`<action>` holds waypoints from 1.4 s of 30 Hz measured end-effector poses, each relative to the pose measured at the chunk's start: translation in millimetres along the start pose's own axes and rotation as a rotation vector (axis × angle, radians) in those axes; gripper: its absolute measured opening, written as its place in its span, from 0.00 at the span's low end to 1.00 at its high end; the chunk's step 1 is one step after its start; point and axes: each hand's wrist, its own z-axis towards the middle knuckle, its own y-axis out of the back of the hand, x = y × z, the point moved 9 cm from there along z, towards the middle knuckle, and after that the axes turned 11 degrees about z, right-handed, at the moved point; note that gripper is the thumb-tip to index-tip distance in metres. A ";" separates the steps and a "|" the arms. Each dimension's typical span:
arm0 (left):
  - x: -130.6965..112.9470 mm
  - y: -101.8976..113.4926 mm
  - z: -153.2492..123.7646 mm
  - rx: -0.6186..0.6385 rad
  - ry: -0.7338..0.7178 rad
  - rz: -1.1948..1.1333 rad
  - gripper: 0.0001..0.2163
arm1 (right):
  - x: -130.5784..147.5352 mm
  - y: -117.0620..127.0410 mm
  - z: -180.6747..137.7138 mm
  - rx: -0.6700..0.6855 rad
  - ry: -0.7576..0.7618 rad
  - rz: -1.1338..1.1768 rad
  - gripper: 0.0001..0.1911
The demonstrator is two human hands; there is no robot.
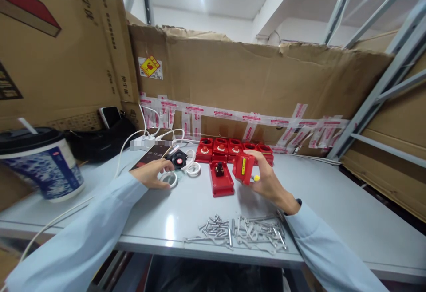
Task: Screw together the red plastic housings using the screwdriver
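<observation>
Currently | left hand (153, 174): 1 ring (176, 179) | right hand (269, 182): 1 housing (240, 169) | 5 boxes (234, 151)

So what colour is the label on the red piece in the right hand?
The label is yellow with dark marks; head view.

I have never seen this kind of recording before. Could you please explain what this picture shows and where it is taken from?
There is no machine here, only one person's two bare hands. The picture comes from a camera worn on the head, looking forward and down. The right hand holds a red part with a yellow label. The left hand is at a white ring; whether it grips the ring is hard to tell. On the grey table are a red base with a dark fitting, a row of red units, loose metal screws and a large cup.
</observation>
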 end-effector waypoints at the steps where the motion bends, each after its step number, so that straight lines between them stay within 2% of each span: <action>1: -1.5 -1.3 1.5 -0.002 -0.007 0.004 0.23 | -0.7 1.9 0.2 -0.020 -0.005 0.011 0.38; 5: -2.9 -0.1 4.2 -0.077 -0.037 0.006 0.24 | -1.9 4.4 0.7 -0.045 -0.021 0.009 0.37; 10: -13.8 1.4 3.0 -0.064 -0.083 0.036 0.19 | 1.0 1.1 0.7 -0.014 -0.003 -0.025 0.37; 14: -49.3 17.7 5.5 -0.170 -0.203 -0.033 0.18 | 2.2 0.9 0.8 -0.017 -0.017 -0.012 0.36; 16: -67.3 18.3 10.6 -0.194 -0.255 -0.005 0.18 | 0.5 2.3 0.4 -0.041 -0.054 0.013 0.36; 21: -90.6 8.5 24.1 -0.157 -0.289 0.096 0.19 | -8.1 11.4 -2.9 -0.195 -0.192 0.127 0.39; 25: -114.7 24.5 23.6 -0.268 -0.306 -0.045 0.17 | -13.2 14.1 -3.3 -0.277 -0.304 0.342 0.45; 27: -134.1 27.1 25.1 -0.294 -0.321 -0.079 0.17 | -15.4 16.2 -2.9 -0.308 -0.341 0.411 0.45; 30: -162.5 14.3 33.8 -0.241 -0.348 0.008 0.15 | -24.4 19.1 -3.8 -0.331 -0.389 0.449 0.38; 33: -179.6 1.0 39.0 -0.215 -0.444 0.088 0.07 | -41.9 19.8 -7.3 -0.331 -0.458 0.484 0.34; 36: -179.9 -2.9 36.1 -0.212 -0.546 0.078 0.08 | -57.6 27.2 -12.3 -0.357 -0.515 0.380 0.34; 40: -165.4 5.0 26.9 -0.197 -0.609 -0.037 0.11 | -71.5 33.6 -19.2 -0.385 -0.598 0.339 0.35; 42: -158.1 9.1 24.6 -0.190 -0.601 -0.089 0.07 | -75.1 33.8 -21.6 -0.388 -0.629 0.352 0.35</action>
